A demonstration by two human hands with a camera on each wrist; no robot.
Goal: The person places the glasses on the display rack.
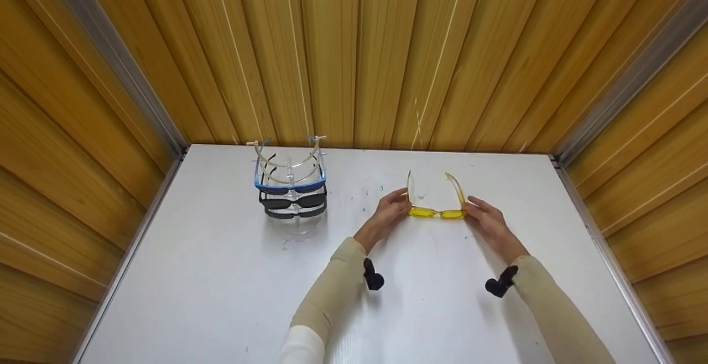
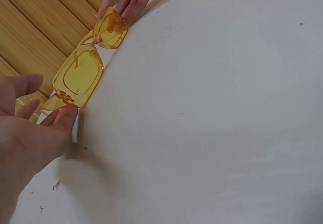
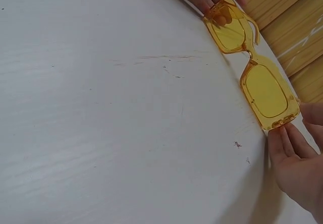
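A pair of yellow-tinted sunglasses (image 1: 438, 213) with a clear yellow frame is held low over the white table, temples unfolded and pointing away from me. My left hand (image 1: 389, 212) grips its left corner near the hinge. At the opposite corner, my right hand (image 1: 489, 223) holds the frame the same way. The left wrist view shows the fingers (image 2: 63, 119) of my left hand under the frame's lower corner. In the right wrist view, the right hand's fingers (image 3: 287, 142) sit beneath the other lens corner.
Left of my hands stands a clear display rack (image 1: 290, 173) bearing several glasses, among them blue-framed sunglasses (image 1: 290, 188) above black sunglasses (image 1: 293, 202). The white table (image 1: 182, 275) meets wood-patterned walls (image 1: 381, 60) at the back and both sides.
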